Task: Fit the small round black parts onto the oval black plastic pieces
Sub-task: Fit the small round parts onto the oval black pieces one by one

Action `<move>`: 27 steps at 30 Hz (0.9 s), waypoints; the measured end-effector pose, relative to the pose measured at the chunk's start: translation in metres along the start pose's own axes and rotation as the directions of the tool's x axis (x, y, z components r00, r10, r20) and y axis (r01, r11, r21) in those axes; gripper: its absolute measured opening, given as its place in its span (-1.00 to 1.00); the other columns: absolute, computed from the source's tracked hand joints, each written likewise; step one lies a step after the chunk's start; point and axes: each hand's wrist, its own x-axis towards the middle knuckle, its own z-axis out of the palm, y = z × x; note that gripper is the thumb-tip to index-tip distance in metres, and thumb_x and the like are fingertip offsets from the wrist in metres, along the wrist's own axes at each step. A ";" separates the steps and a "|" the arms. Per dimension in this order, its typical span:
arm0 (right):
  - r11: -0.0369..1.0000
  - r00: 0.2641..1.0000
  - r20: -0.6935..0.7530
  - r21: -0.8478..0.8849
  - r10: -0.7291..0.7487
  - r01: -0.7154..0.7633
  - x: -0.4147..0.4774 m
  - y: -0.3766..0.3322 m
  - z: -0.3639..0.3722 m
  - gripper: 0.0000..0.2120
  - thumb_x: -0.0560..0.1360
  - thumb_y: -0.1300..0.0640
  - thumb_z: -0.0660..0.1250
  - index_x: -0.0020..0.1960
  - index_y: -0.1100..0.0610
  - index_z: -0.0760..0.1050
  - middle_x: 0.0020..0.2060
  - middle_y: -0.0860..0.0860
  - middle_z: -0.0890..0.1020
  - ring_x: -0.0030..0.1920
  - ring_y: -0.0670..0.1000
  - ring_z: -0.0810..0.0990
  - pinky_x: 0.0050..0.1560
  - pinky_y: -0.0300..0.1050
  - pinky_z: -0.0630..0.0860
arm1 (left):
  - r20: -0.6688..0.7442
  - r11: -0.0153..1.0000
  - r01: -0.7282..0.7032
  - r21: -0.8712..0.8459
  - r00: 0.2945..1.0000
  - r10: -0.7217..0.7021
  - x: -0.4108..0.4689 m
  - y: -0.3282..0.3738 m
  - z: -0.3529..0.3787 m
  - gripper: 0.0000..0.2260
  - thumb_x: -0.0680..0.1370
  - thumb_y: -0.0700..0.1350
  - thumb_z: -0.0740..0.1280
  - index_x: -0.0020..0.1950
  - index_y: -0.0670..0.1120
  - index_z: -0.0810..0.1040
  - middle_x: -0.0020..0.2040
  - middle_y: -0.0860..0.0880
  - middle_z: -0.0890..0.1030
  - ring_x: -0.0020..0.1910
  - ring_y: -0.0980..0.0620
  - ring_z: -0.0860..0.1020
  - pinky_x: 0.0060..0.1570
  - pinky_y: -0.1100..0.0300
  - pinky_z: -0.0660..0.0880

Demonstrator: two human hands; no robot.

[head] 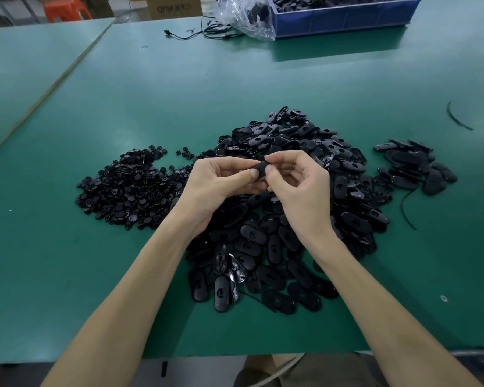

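Observation:
Both of my hands meet above the big heap of oval black plastic pieces [291, 208] in the middle of the green table. My left hand [221, 182] and my right hand [294, 180] pinch one black piece [260, 168] between thumbs and fingertips; most of it is hidden by the fingers, so I cannot tell whether a round part sits on it. A pile of small round black parts [129, 188] lies to the left of my left hand. A smaller group of oval pieces [414, 166] lies apart at the right.
A blue bin [344, 15] full of black parts stands at the back right, with a crumpled clear plastic bag [246, 18] and a thin black cable [207, 32] beside it. A black strip [456, 115] lies far right. The table's front edge [235, 354] is near my body.

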 end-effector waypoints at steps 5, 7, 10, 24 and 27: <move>1.000 1.000 -0.014 0.008 -0.017 0.017 -0.002 -0.003 0.000 -0.84 0.56 0.27 0.43 0.02 0.03 0.65 -0.17 -0.09 0.73 -0.21 -0.09 0.70 -0.21 -0.26 0.61 | -0.020 1.000 -0.007 0.008 1.000 0.008 0.001 -0.001 0.000 -0.87 0.56 -0.31 0.45 0.07 -0.18 0.74 -0.05 -0.23 0.74 -0.12 -0.10 0.74 -0.02 0.13 0.66; 1.000 1.000 -0.009 0.008 -0.014 0.014 -0.002 -0.004 0.000 -0.86 0.57 0.28 0.43 0.04 0.06 0.64 -0.18 -0.10 0.72 -0.22 -0.11 0.70 -0.22 -0.28 0.61 | -0.026 1.000 -0.010 0.013 1.000 0.010 0.001 -0.002 -0.001 -0.88 0.57 -0.31 0.45 0.07 -0.18 0.72 -0.06 -0.21 0.75 -0.12 -0.09 0.74 -0.02 0.13 0.66; 0.999 1.000 0.013 -0.034 0.002 -0.001 -0.001 -0.002 0.001 -0.86 0.59 0.28 0.42 0.09 0.08 0.63 -0.13 -0.07 0.72 -0.15 -0.08 0.71 -0.14 -0.20 0.63 | -0.038 0.996 -0.037 0.083 0.998 0.040 0.001 -0.003 0.000 -0.87 0.59 -0.30 0.44 0.12 -0.24 0.69 -0.02 -0.23 0.74 -0.08 -0.10 0.72 0.03 0.09 0.66; 0.919 0.976 0.205 -0.395 0.070 0.017 0.000 0.012 0.006 -0.68 0.53 0.27 0.36 -0.24 -0.05 0.34 -0.37 -0.15 0.46 -0.39 -0.23 0.48 -0.35 -0.45 0.35 | 0.161 0.746 -0.252 0.617 0.968 0.193 0.057 0.051 0.094 -0.84 0.55 -0.25 0.46 0.10 -0.10 0.74 -0.17 0.06 0.71 -0.22 0.24 0.66 -0.08 0.43 0.54; 0.943 0.951 0.306 -0.328 0.049 0.057 -0.003 0.020 0.003 -0.71 0.57 0.36 0.33 0.00 -0.05 0.48 -0.15 -0.06 0.59 -0.15 -0.14 0.57 -0.05 -0.24 0.55 | 0.265 0.780 -0.250 0.574 0.958 0.111 0.075 0.044 0.141 -0.85 0.55 -0.29 0.44 0.07 -0.14 0.74 -0.23 -0.03 0.72 -0.42 0.28 0.58 -0.29 0.43 0.49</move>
